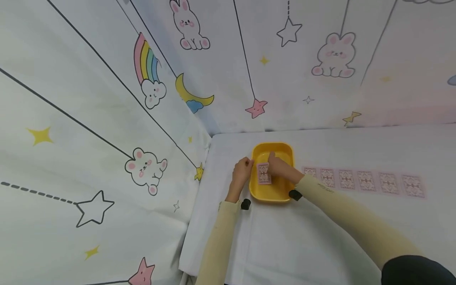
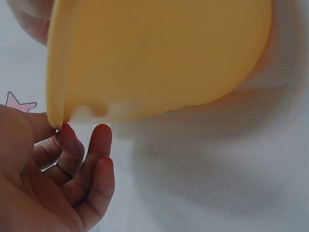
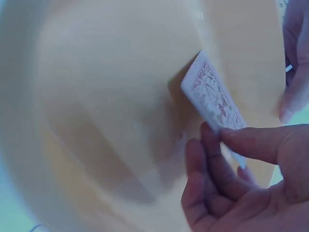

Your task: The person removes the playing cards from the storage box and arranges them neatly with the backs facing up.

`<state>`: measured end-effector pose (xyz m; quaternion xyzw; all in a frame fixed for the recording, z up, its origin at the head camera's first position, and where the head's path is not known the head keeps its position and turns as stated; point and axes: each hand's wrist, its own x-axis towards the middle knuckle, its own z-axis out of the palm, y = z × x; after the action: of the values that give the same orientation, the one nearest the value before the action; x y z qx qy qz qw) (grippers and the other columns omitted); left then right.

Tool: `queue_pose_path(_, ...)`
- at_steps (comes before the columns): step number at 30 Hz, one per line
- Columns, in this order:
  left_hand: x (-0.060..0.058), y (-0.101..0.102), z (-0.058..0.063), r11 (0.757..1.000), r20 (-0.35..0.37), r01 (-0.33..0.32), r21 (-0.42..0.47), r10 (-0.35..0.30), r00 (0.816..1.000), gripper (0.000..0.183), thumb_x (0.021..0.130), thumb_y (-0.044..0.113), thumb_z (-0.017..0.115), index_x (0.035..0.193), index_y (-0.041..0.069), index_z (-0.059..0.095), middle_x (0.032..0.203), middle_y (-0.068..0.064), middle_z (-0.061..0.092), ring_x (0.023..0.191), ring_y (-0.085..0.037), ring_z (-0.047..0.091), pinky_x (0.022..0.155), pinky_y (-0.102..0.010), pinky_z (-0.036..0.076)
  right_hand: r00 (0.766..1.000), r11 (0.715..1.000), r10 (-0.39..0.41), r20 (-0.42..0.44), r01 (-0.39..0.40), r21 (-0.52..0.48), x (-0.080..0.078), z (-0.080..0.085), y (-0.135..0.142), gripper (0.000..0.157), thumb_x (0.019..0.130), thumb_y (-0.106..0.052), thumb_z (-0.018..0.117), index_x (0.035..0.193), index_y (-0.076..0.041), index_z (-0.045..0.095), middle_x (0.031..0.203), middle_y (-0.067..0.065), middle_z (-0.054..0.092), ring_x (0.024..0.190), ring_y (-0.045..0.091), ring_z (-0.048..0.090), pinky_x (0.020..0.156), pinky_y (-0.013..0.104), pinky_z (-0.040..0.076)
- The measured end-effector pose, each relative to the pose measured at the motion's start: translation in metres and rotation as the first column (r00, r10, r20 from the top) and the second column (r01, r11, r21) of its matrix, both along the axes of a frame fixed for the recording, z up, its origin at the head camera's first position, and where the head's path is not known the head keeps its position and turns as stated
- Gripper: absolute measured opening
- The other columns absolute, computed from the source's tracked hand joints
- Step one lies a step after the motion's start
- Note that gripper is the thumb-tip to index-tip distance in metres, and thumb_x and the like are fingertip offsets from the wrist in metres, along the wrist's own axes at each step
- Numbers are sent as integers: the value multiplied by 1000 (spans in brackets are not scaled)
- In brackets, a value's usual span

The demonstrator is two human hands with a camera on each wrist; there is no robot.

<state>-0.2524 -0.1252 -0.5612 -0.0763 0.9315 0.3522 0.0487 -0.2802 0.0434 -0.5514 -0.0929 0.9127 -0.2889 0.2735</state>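
Observation:
A yellow tray (image 1: pixel 270 196) with a raised rim stands on the white table. My left hand (image 1: pixel 243 169) is at its left side; in the left wrist view the thumb and a finger of the left hand (image 2: pixel 63 179) pinch the tray's rim (image 2: pixel 57 72). My right hand (image 1: pixel 281 167) reaches in over the tray and pinches a pink patterned playing card (image 1: pixel 264 174) by its edge. In the right wrist view the card (image 3: pixel 215 94) is tilted above the tray floor (image 3: pixel 106 87), held between thumb and fingers of the right hand (image 3: pixel 241 179).
Several more playing cards (image 1: pixel 367 181) lie face down in a row on the white table (image 1: pixel 313 237), right of the tray. The right forearm partly covers the nearest ones. A cloth wall (image 1: pixel 228 79) with cartoon drawings rises behind and to the left.

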Motion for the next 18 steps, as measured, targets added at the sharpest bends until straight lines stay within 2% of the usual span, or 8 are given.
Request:
queue_pose_path(4,0,0,-1,1000,5,-1,9,1,1000,31,105,38,52,93,11,60,79,-1,55,64,-12,47,56,-24,36,1000,996,-23,-13,22,-88,-1,-1,8,49,98,-7,55,138,4,28,106,22,61,79,22,55,68,28,44)
queue_pose_path(6,0,0,-1,1000,8,-2,12,2,1000,31,105,38,51,93,11,60,78,0,54,64,-12,47,56,-24,36,999,988,-27,-26,22,-150,1,1,13,40,99,-8,56,131,2,33,103,20,61,79,22,55,67,28,44)
queue_pose_path(12,0,0,0,1000,11,-16,27,16,1000,30,105,37,53,92,11,60,76,0,52,63,-12,46,55,-24,36,999,954,-11,-39,-2,-298,8,13,29,41,101,-9,56,132,4,33,101,21,65,81,26,66,69,30,53)
queue_pose_path(18,1,1,1,999,13,-17,35,17,1000,30,105,37,53,92,11,60,76,0,53,63,-12,47,55,-24,37,999,930,-16,-51,-4,-369,11,21,46,42,102,-9,55,135,5,32,104,25,68,85,30,70,78,39,58)
